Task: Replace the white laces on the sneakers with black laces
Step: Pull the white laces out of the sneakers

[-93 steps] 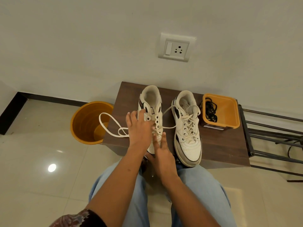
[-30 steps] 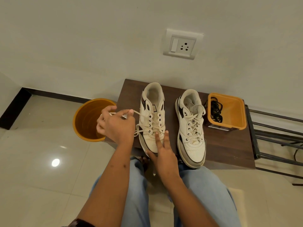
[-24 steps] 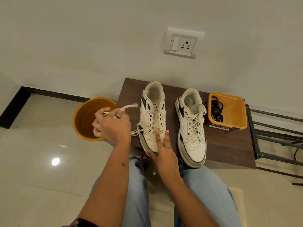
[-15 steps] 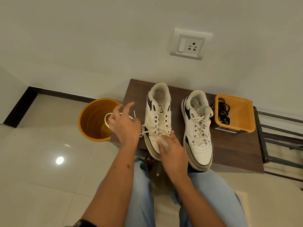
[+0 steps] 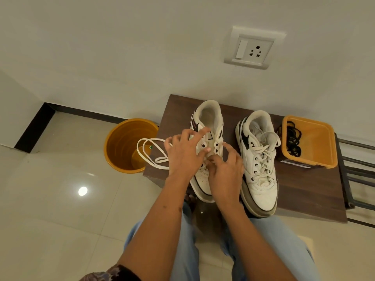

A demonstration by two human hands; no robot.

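Two white sneakers stand side by side on a small brown table (image 5: 304, 191). The left sneaker (image 5: 209, 116) has its upper eyelets bare. My left hand (image 5: 182, 155) lies over its left side, and the loose white lace (image 5: 160, 159) trails out from under it in loops over the table's left edge. My right hand (image 5: 227, 171) pinches the lace at the lower eyelets with thumb and forefinger. The right sneaker (image 5: 261, 187) is fully laced in white. Black laces (image 5: 293, 140) lie coiled in an orange tray (image 5: 316, 161) at the table's right.
An orange bucket (image 5: 121, 147) stands on the tiled floor just left of the table, below the hanging lace loops. A metal rack (image 5: 357, 163) adjoins the table's right side. The wall with a socket (image 5: 253, 49) is close behind. My knees sit against the front edge.
My left hand came back from near the bucket to the left sneaker, trailing more freed lace. My right hand moved from the toe up to the lower eyelets.
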